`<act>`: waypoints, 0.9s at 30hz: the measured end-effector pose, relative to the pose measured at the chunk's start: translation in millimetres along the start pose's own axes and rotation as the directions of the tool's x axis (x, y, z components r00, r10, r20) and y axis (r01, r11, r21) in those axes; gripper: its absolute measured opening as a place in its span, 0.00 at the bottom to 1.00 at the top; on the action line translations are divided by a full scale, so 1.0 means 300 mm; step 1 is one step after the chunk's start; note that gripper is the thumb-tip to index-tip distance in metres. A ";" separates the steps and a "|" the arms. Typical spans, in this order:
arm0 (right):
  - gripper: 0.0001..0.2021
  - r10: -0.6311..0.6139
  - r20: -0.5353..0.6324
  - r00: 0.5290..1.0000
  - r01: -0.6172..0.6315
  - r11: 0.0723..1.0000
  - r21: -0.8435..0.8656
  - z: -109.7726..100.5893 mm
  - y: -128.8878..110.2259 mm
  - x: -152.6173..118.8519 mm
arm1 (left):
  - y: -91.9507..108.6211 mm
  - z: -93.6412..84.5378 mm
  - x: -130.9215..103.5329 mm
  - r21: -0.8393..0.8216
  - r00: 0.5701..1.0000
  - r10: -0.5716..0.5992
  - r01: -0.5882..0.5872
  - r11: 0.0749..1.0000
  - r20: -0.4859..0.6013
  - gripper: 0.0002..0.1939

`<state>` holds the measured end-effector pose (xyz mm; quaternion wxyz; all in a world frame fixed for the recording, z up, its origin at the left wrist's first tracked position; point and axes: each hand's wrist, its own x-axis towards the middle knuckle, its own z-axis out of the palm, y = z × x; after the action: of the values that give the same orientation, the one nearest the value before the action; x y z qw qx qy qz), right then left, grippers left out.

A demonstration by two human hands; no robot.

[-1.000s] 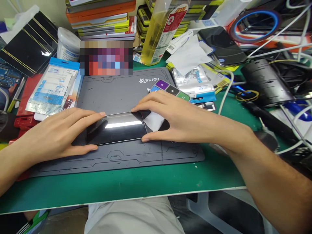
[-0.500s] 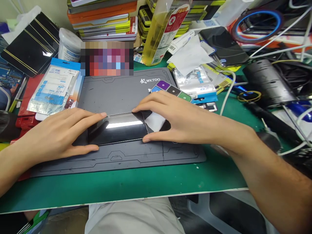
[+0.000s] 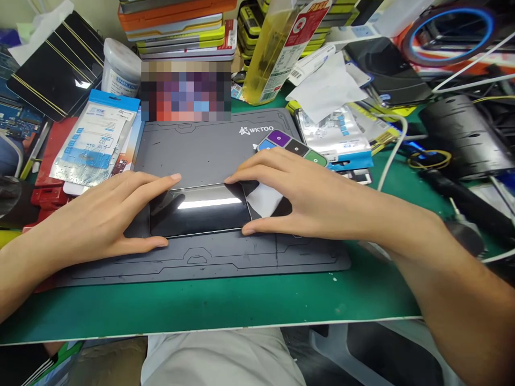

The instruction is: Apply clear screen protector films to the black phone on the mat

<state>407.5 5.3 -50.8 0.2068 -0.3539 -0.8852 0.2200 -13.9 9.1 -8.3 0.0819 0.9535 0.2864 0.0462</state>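
Note:
A phone-sized black glassy panel [image 3: 201, 217] lies flat on the grey mat [image 3: 177, 155], with a bright strip of light reflected in it. My left hand [image 3: 110, 217] holds its left end, thumb at the near edge and fingers at the far edge. At the other end, my right hand [image 3: 289, 195] grips the panel between thumb and fingertips. Under my right palm, partly hidden, is a white piece [image 3: 263, 200] on something dark. A tray with coloured squares [image 3: 295, 146] sits just beyond my right hand.
A yellow bottle [image 3: 273, 53] stands behind the mat, beside stacked cases [image 3: 181, 37]. Packets [image 3: 96, 142] and a white tub [image 3: 120, 69] are at the left. White paper [image 3: 328, 88], silvery packaging [image 3: 336, 134] and cables [image 3: 396, 150] crowd the right.
The view has shifted slightly, so the scene sits a little further right. Both hands keep their places on the panel, though my left fingertips appear slightly lifted at its far edge.

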 end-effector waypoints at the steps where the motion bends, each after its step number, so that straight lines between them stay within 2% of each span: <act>1: 0.43 0.004 -0.001 1.000 -0.004 1.000 0.004 0.001 0.001 -0.001 | 0.000 0.000 0.000 0.006 1.000 0.001 -0.001 1.000 0.001 0.43; 10: 0.44 0.005 0.011 1.000 -0.005 1.000 0.003 -0.002 -0.001 -0.003 | 0.000 0.005 -0.001 -0.025 1.000 0.008 -0.008 1.000 -0.017 0.48; 15: 0.42 0.002 0.024 1.000 -0.002 1.000 -0.006 -0.017 -0.010 -0.001 | 0.005 0.001 -0.005 0.002 0.999 -0.042 0.042 0.999 -0.014 0.41; 19: 0.39 0.004 0.049 0.999 -0.004 1.000 -0.014 -0.027 -0.014 0.001 | 0.002 0.008 -0.004 0.005 1.000 -0.009 0.009 1.000 -0.027 0.44; 23: 0.40 0.021 0.060 0.998 -0.020 1.000 -0.013 -0.026 -0.016 0.001 | -0.001 0.010 0.000 -0.012 0.999 -0.034 0.034 0.999 -0.030 0.43; 27: 0.40 0.034 0.061 0.998 -0.034 0.999 0.002 -0.029 -0.019 0.002 | -0.006 0.007 0.005 -0.050 0.999 -0.009 0.007 0.999 -0.038 0.47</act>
<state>408.7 4.2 -40.6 0.1765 -0.3617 -0.8846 0.2355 -13.4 10.9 -10.6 0.1001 0.9490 0.2903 0.0714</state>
